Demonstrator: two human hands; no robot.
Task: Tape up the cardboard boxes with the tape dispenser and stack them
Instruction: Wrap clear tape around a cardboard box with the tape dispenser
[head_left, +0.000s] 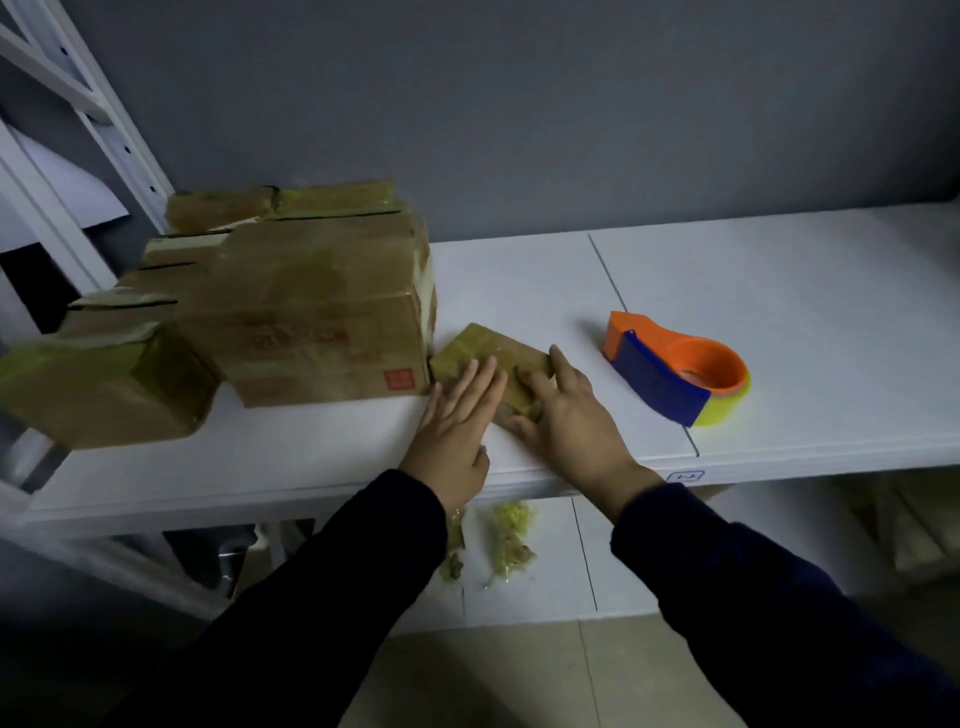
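A small flat cardboard box (480, 349), covered in yellowish tape, lies on the white shelf (779, 312) near its front edge. My left hand (457, 421) rests flat on the box's left part, fingers straight. My right hand (566, 410) lies over the box's right side, fingertips at its far corner and thumb against its near edge. The orange and blue tape dispenser (675, 371) with yellow tape lies on the shelf to the right, apart from both hands. A large taped box (311, 322) stands just left of the small one.
Several more taped boxes (104, 384) stand in a staggered row at the left, up to the white rack upright (119, 140). Crumpled tape scraps (509, 535) lie on the lower shelf below my hands. A grey wall backs the shelf.
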